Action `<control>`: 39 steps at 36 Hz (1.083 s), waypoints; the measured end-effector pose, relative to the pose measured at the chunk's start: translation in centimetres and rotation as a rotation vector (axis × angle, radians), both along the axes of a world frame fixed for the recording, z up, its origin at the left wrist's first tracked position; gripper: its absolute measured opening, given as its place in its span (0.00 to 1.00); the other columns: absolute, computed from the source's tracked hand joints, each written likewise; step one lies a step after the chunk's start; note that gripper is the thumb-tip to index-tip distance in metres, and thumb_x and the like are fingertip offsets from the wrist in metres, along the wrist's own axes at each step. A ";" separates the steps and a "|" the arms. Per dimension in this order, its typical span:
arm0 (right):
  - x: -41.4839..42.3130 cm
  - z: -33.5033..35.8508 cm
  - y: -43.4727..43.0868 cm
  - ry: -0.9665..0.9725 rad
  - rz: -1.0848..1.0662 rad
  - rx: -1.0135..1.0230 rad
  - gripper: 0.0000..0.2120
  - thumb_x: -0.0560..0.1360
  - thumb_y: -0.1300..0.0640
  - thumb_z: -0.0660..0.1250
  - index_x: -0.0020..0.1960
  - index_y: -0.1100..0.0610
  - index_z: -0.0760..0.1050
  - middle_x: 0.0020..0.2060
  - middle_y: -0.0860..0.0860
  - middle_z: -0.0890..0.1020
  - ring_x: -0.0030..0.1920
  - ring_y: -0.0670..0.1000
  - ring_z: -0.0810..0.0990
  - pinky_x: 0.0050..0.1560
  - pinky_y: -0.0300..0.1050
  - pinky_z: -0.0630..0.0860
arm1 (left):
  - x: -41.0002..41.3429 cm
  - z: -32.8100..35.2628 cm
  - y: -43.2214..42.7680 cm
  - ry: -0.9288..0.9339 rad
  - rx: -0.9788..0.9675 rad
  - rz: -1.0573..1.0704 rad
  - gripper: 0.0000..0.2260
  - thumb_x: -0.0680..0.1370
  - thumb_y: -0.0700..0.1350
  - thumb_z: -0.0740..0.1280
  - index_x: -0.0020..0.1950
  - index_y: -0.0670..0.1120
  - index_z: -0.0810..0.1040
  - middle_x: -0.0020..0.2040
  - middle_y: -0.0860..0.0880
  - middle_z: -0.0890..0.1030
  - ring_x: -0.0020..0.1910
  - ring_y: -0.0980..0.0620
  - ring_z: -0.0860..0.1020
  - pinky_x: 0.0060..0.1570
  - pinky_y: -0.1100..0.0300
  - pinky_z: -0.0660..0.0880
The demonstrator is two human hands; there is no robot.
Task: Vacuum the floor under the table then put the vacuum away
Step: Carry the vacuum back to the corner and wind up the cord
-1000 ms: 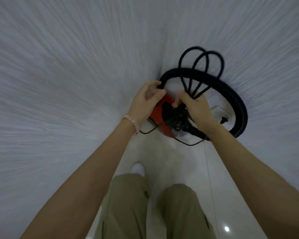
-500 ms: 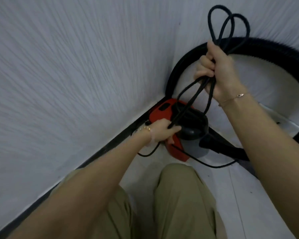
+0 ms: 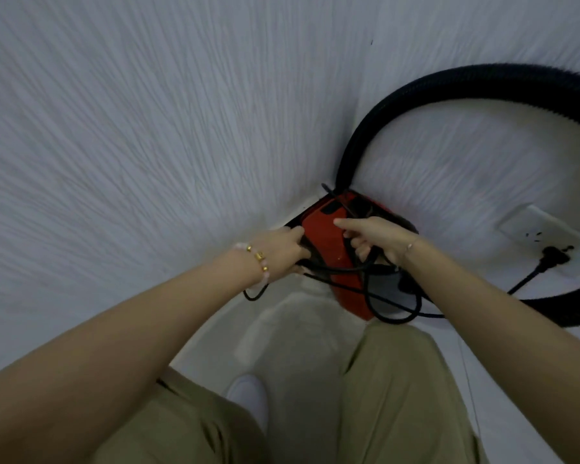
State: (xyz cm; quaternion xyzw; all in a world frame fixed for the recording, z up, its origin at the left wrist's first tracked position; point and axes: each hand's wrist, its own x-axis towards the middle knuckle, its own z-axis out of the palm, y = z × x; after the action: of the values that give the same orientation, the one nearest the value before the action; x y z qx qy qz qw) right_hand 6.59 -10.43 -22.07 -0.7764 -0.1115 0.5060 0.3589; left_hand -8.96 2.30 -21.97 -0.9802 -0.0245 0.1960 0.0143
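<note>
A red vacuum cleaner [image 3: 329, 236] stands on the floor in the corner where two white walls meet. Its thick black hose [image 3: 416, 92] arcs up from it and curves away to the right. A thin black power cord [image 3: 372, 296] lies in loops over and around the vacuum's body. My left hand [image 3: 282, 249] is at the vacuum's left side with fingers curled around the cord. My right hand [image 3: 379, 239] rests on top of the vacuum, forefinger stretched out, other fingers hooked on cord loops.
A white wall socket [image 3: 536, 229] sits low on the right wall with a black plug [image 3: 553, 259] beside it. Both textured walls close in the corner. My legs in khaki trousers and one white shoe [image 3: 248, 396] stand on the pale tiled floor.
My right hand has come down from shoulder height, bringing the bunched cord loops onto the vacuum. My left hand stayed at the vacuum's left side.
</note>
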 end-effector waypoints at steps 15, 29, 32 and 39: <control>-4.1 -0.9 3.0 0.307 0.134 0.050 0.28 0.74 0.35 0.60 0.41 0.62 0.78 0.27 0.55 0.84 0.28 0.49 0.84 0.30 0.40 0.81 | -3.1 1.8 -0.7 -0.624 -0.202 0.025 0.06 0.76 0.38 0.64 0.51 0.41 0.76 0.37 0.44 0.78 0.30 0.46 0.78 0.25 0.59 0.74; -5.7 -5.8 2.7 0.624 -0.034 0.135 0.16 0.71 0.44 0.70 0.39 0.57 0.80 0.33 0.52 0.83 0.36 0.49 0.83 0.41 0.44 0.81 | -6.0 -4.2 -1.1 -0.523 0.034 -0.337 0.16 0.74 0.38 0.55 0.51 0.41 0.81 0.41 0.44 0.82 0.43 0.45 0.81 0.41 0.55 0.79; -6.0 -8.2 3.1 0.623 0.060 0.042 0.09 0.73 0.54 0.70 0.38 0.59 0.79 0.31 0.51 0.83 0.32 0.48 0.83 0.36 0.42 0.82 | -8.4 -7.7 -2.1 -0.465 0.003 -0.310 0.19 0.72 0.38 0.53 0.61 0.43 0.72 0.51 0.42 0.84 0.52 0.44 0.82 0.44 0.57 0.80; -6.7 -12.5 2.6 0.395 0.157 -0.051 0.12 0.74 0.58 0.68 0.32 0.56 0.76 0.28 0.48 0.78 0.31 0.44 0.77 0.41 0.38 0.76 | -10.8 -14.3 -4.4 -0.408 -0.337 -0.027 0.29 0.69 0.37 0.60 0.70 0.52 0.65 0.50 0.49 0.81 0.44 0.53 0.78 0.39 0.62 0.78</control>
State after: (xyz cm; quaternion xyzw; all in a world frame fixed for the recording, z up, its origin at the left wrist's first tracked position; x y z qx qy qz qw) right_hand -0.07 -7.87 -34.57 -0.6601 -0.0863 0.6772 0.3134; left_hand -19.81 -2.12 -36.23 -0.9882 0.0193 -0.0047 -0.1518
